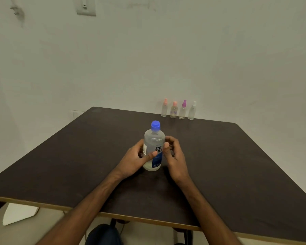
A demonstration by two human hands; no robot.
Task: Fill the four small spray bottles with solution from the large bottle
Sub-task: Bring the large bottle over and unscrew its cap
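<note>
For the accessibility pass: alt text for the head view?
A person's left hand grips a large blue-capped bottle upright on a dark table, the right hand at its other side. Four small spray bottles stand in a row at the table's far edge.

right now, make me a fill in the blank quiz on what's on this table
The left hand grips the large bottle, whose cap is ___.
___ small spray bottles stand at the far edge of the table.
The rightmost spray bottle has a ___ top.
Missing: blue; four; white.
</note>
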